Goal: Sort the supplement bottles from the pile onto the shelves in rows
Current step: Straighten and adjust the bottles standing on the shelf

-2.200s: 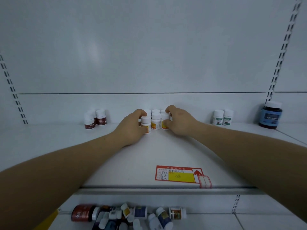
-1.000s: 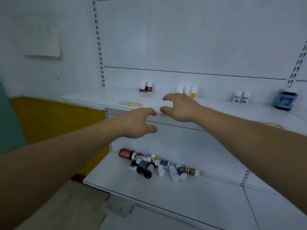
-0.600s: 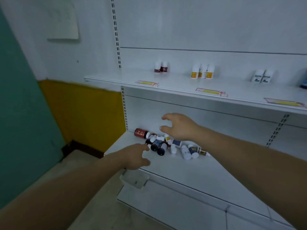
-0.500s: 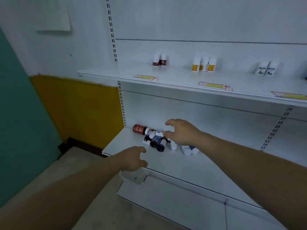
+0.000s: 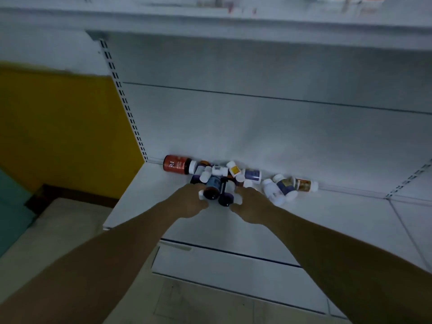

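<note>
Two bare hands reach down to one pile of supplement bottles, which lies at the back of the lower shelf against the rear panel. The bottles overlap, so an exact count cannot be made, but at least ten show, all lying on their sides. One red bottle lies at the pile's left end and one brown-labelled bottle at its right end. Two dark bottles point their bases at the camera: the first dark bottle just beside the left hand, the second dark bottle just beside the right hand. Each hand is partly open, its thumb spread from the fingers. The fingertips are hidden among the bottles, so whether either hand holds one cannot be told. The upper shelf crosses the top, and the items on it are blurred.
</note>
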The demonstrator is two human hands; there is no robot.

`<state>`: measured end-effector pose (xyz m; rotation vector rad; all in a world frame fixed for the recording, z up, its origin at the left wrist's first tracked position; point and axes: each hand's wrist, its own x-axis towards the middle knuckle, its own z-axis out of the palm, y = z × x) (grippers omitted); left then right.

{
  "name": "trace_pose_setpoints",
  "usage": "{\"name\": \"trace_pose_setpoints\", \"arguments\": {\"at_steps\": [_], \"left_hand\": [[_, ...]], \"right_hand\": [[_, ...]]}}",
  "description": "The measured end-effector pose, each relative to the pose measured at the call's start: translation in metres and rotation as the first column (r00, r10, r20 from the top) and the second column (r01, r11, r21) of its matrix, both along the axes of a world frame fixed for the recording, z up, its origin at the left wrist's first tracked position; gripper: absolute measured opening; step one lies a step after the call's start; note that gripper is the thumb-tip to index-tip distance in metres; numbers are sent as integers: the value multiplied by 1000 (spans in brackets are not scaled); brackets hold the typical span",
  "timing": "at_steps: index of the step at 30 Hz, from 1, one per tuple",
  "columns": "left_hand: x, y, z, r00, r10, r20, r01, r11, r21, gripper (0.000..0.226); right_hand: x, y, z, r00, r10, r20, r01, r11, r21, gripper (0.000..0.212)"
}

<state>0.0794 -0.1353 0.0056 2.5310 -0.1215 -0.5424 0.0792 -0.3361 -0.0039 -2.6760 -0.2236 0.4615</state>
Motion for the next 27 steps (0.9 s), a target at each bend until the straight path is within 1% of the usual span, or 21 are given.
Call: {"name": "trace_pose_setpoints", "arguments": {"at_steps": [1, 3, 5, 6, 8, 9, 11, 13, 14, 17, 19, 20, 21, 22, 23, 24, 25, 26, 27], "left_hand": [[11, -3, -13, 1000, -14, 20, 15, 1000, -19, 36], [30, -7, -44, 994, -45, 99, 46, 999, -10, 46], [40, -9, -66, 978, -90, 188, 83, 996, 46, 58], [43, -9, -79, 973, -110, 203, 93, 991, 92, 60], [44, -10, -98, 973, -112, 204, 77, 982, 173, 61], [43, -12, -104, 972, -76, 223, 37, 983, 177, 59], [40, -17, -108, 949, 29, 313, -67, 991, 113, 52], [40, -25, -107, 920, 106, 378, -136, 989, 54, 46], [40, -30, -106, 914, 139, 381, -166, 985, 39, 47], [39, -41, -107, 913, 256, 319, -259, 965, -35, 47], [33, -43, -108, 909, 344, 236, -324, 938, -120, 44], [28, -43, -107, 901, 401, 165, -371, 910, -183, 44], [22, -43, -104, 882, 464, 78, -432, 864, -258, 45], [15, -43, -99, 853, 522, -12, -496, 802, -334, 47], [6, -44, -93, 817, 568, -95, -555, 732, -395, 48], [-4, -46, -84, 784, 596, -172, -601, 661, -450, 50], [-15, -49, -73, 758, 603, -247, -632, 586, -507, 50], [-27, -53, -61, 740, 591, -320, -649, 504, -570, 50], [-39, -58, -45, 730, 566, -384, -655, 417, -630, 49]], "right_hand": [[10, 4, -14, 1000, 4, -7, -5, 1000, -5, 57], [28, 12, -43, 999, 48, -18, -49, 998, -25, 68], [35, 17, -60, 992, 119, -36, -121, 990, -75, 73], [35, 17, -71, 990, 132, -54, -137, 986, -96, 72], [29, 13, -87, 995, 79, -58, -83, 994, -66, 71], [25, 11, -92, 999, 27, -22, -28, 999, -25, 69], [22, 8, -95, 994, -79, 70, 75, 996, 56, 59], [23, 8, -94, 987, -140, 77, 132, 986, 103, 56], [25, 10, -94, 986, -152, 65, 143, 981, 130, 53], [27, 13, -96, 980, -191, 55, 176, 963, 206, 43], [22, 7, -95, 963, -268, -18, 262, 925, 276, 45], [18, 3, -93, 941, -325, -89, 336, 885, 322, 49], [12, -3, -89, 905, -384, -182, 425, 822, 380, 52], [5, -8, -84, 850, -431, -302, 526, 724, 446, 50], [-4, -13, -76, 776, -454, -439, 631, 586, 509, 43], [-14, -19, -67, 690, -439, -575, 723, 414, 552, 31], [-24, -24, -56, 611, -385, -692, 790, 233, 568, 23], [-37, -30, -44, 557, -313, -769, 821, 69, 566, 23], [-49, -36, -31, 531, -237, -813, 827, -62, 559, 26]]}}
